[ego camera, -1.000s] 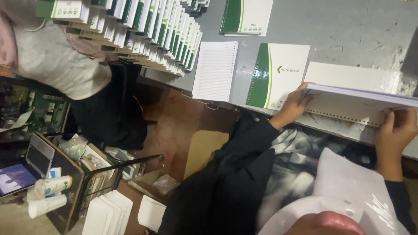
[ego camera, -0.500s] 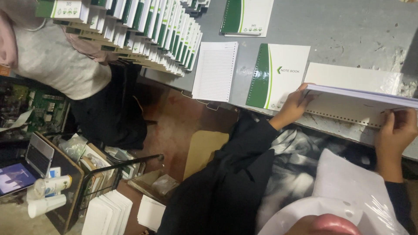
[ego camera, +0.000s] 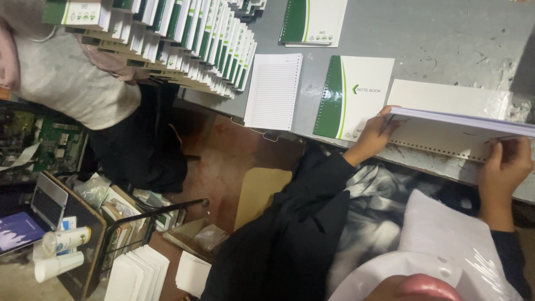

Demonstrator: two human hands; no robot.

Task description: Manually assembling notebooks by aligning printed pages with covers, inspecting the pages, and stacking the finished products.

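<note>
My left hand [ego camera: 374,136] grips the near-left corner of a thick stack of white punched loose sheets [ego camera: 446,134], fingers closed over its edge, while my right hand [ego camera: 504,164] pinches the same stack further along its punched edge, thumb and fingers pressed together on the paper. I see the stack lying at the near edge of the grey scuffed metal table [ego camera: 440,39], lifted slightly at the top layers. Just left of it lies a green-and-white spiral notebook cover [ego camera: 354,97], touching my left fingertips. Beyond that sits a lined white page block [ego camera: 274,91], and farther still another green-and-white bound notebook [ego camera: 314,21]. At the far left, a long leaning row of finished green-and-white notebooks [ego camera: 184,44] runs along the table beside a person in a pale grey top [ego camera: 72,83].
</note>
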